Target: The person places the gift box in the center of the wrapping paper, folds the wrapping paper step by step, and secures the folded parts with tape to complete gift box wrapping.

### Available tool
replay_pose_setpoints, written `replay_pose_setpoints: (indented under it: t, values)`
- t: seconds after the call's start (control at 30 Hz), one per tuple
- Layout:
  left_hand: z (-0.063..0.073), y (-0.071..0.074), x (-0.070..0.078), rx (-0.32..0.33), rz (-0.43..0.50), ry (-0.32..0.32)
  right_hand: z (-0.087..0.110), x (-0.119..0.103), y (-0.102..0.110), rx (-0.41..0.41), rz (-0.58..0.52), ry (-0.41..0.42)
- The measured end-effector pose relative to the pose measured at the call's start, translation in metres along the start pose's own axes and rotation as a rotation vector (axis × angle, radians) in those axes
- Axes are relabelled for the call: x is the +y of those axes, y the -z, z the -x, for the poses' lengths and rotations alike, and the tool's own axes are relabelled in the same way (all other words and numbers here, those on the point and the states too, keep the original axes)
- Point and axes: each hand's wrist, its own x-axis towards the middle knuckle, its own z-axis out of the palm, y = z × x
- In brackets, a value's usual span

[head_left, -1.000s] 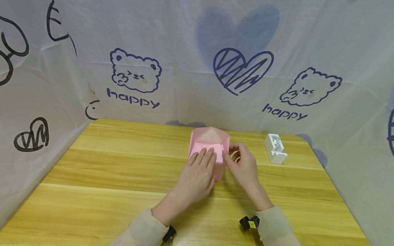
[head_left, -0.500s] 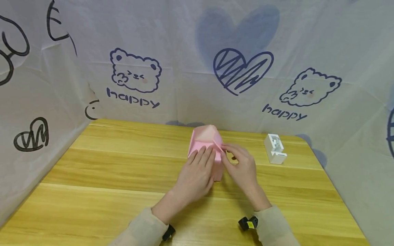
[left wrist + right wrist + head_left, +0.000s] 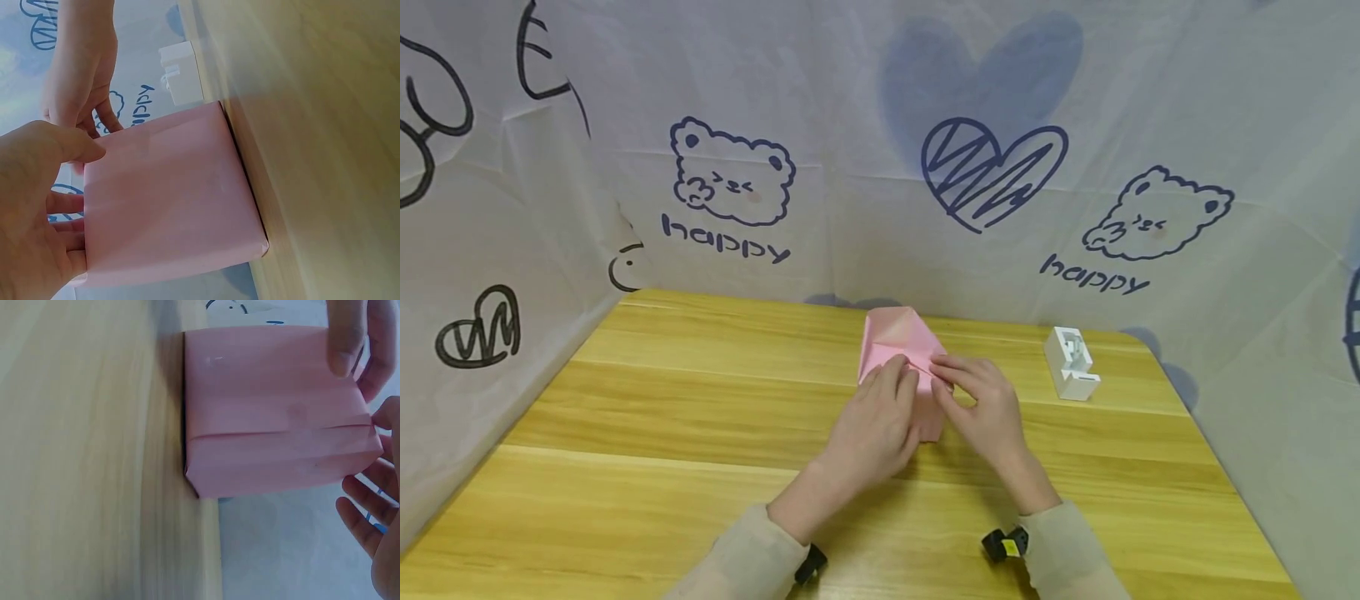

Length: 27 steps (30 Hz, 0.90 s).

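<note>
A box wrapped in pink paper (image 3: pixel 929 417) stands on the table, its top end facing up with loose paper walls at the back and left. My left hand (image 3: pixel 872 425) presses on that top with fairly straight fingers, while its thumb (image 3: pixel 84 147) lies against the near face. At the right edge, my right hand (image 3: pixel 988 408) pinches the pink paper flap (image 3: pixel 917 337), which is folded inward over the top. A lengthwise paper seam (image 3: pixel 269 432) shows on the box in the right wrist view. My left fingers hide part of the top.
A white tape dispenser (image 3: pixel 1070 364) stands to the right of the box on the wooden table (image 3: pixel 662 400). Behind the table hangs a white cloth (image 3: pixel 850 225) with drawn bears and hearts.
The right-hand paper wall has been folded inward and down over the box top by my right hand, which moved slightly left. My left hand stays on top, its fingers shifting a little.
</note>
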Motion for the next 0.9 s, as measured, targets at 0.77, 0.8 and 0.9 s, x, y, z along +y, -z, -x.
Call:
replay_pose_setpoints:
  t: [0.77, 0.8, 0.9]
  values:
    - [0.000, 0.006, 0.003, -0.198, -0.107, -0.021, -0.003, 0.018, 0.018, -0.061, -0.103, 0.163]
    - [0.000, 0.006, 0.003, -0.199, -0.109, -0.023, -0.003, 0.019, 0.020, -0.060, -0.124, 0.167]
    - [0.000, 0.006, 0.003, -0.198, -0.114, -0.024, -0.003, 0.021, 0.022, -0.067, -0.152, 0.190]
